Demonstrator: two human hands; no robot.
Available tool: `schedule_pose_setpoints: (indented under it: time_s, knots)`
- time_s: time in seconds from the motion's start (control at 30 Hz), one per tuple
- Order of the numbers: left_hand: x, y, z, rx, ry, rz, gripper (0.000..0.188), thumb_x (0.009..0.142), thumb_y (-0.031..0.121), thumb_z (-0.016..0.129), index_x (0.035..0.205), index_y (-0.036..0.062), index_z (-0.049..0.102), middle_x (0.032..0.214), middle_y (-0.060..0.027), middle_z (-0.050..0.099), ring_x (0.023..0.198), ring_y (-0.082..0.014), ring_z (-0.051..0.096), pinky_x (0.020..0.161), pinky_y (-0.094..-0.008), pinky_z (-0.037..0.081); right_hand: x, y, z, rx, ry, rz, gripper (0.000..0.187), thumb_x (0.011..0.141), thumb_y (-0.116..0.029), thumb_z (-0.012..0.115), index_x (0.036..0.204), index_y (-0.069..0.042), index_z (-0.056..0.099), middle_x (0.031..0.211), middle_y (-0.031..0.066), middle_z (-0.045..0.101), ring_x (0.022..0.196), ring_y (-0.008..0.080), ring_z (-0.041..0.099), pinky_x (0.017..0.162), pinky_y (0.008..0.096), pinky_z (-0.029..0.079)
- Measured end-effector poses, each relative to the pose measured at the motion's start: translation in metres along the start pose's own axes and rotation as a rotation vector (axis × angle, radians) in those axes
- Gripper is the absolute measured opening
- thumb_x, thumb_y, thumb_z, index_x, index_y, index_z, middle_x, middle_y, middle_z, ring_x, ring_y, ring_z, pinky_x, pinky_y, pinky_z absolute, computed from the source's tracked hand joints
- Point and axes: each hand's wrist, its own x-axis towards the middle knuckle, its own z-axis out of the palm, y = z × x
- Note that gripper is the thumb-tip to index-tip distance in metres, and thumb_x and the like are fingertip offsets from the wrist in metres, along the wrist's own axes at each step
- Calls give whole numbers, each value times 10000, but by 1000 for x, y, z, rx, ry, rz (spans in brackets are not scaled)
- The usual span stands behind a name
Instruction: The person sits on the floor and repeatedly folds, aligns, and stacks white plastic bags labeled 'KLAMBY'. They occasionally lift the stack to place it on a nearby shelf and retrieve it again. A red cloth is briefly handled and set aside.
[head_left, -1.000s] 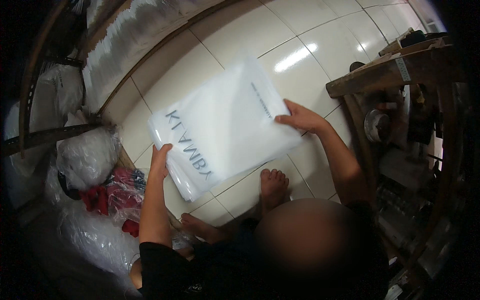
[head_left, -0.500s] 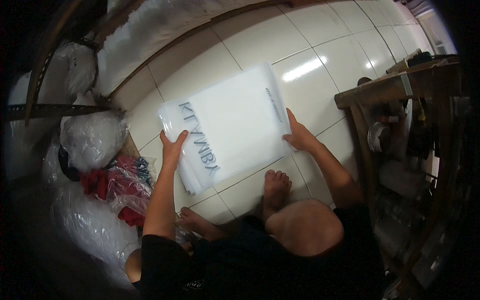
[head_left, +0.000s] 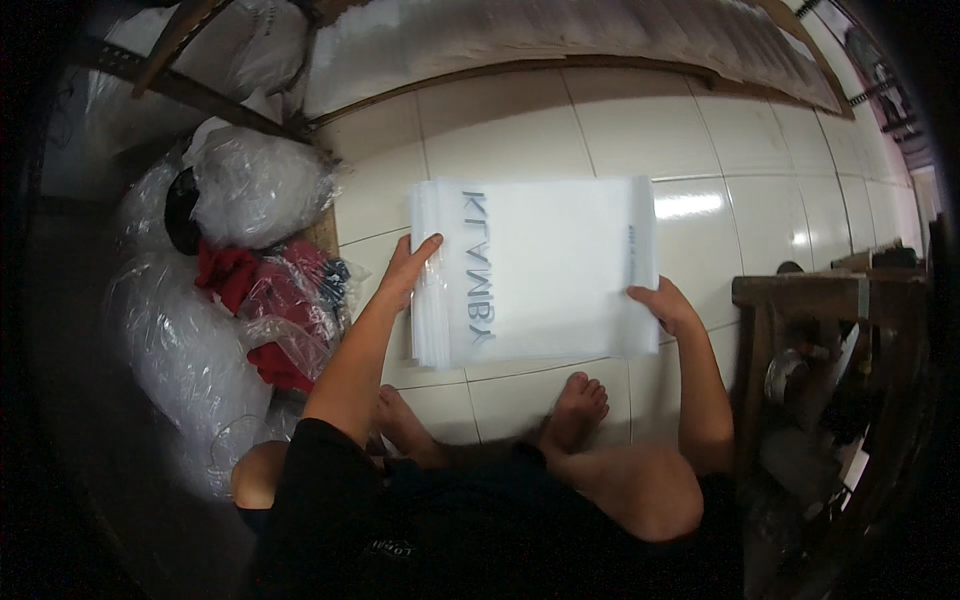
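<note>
A stack of frosted white plastic bags (head_left: 550, 265) with dark lettering is held level above the tiled floor, in front of my feet. At its left edge my left hand (head_left: 408, 270) is closed on it, thumb on top and fingers underneath. My right hand (head_left: 662, 305) grips the right edge in the same way, thumb lying on the upper face. Along the left side the layers fan out slightly. The fingers below the stack are hidden.
Clear plastic bundles (head_left: 190, 350) and red cloth in clear wrapping (head_left: 295, 300) lie at the left. A wooden bench (head_left: 810, 290) with items beneath stands at the right. Along the back runs a long row of whitish stacked sheets (head_left: 560, 45). Pale tiles (head_left: 380, 130) cover the floor.
The stack has turned from a tilt to nearly square with my body, both hands still on its edges. My view has also swung, so the surroundings sit differently in the picture.
</note>
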Motion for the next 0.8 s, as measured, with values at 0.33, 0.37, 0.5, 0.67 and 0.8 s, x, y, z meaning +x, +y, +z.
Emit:
schedule_pose_setpoints:
  time_s: [0.33, 0.37, 0.5, 0.67, 0.8]
  knots:
    - [17, -54, -24, -70, 76, 85, 393, 1012, 274, 436, 1306, 19, 495, 1155, -112, 589, 1059, -187, 565, 928, -344, 470, 3, 3, 1, -1, 44, 39, 480, 900, -218, 673, 1248, 84, 538, 1043, 163, 667, 883, 237, 655, 785, 362, 543]
    - [18, -56, -20, -26, 96, 103, 393, 1018, 279, 421, 1309, 25, 494, 1158, -113, 586, 1070, -181, 556, 935, -339, 462, 5, 5, 0, -4, 37, 22, 478, 903, -215, 669, 1252, 83, 534, 1041, 161, 666, 883, 233, 652, 787, 359, 542]
    - [17, -67, -1, 91, 284, 246, 410, 1040, 299, 355, 1330, 33, 473, 1208, -101, 570, 1104, -187, 528, 972, -326, 428, 12, 14, 2, -54, 15, -121, 441, 910, -182, 652, 1251, 72, 532, 1036, 146, 666, 885, 212, 643, 792, 346, 536]
    - [13, -63, 3, -142, 199, 157, 455, 1041, 347, 370, 1369, 40, 441, 1238, -100, 548, 1153, -199, 510, 1007, -342, 415, 9, 14, 7, -75, 46, -147, 376, 900, -127, 649, 1210, 61, 549, 1028, 128, 670, 881, 191, 642, 785, 332, 533]
    - [16, -59, -4, -321, 192, 100, 533, 1002, 400, 474, 1389, 38, 418, 1301, -138, 509, 1219, -247, 488, 1043, -385, 393, 8, 7, 14, -81, 10, -182, 360, 880, -114, 666, 1183, 52, 564, 1017, 123, 679, 860, 188, 649, 770, 329, 536]
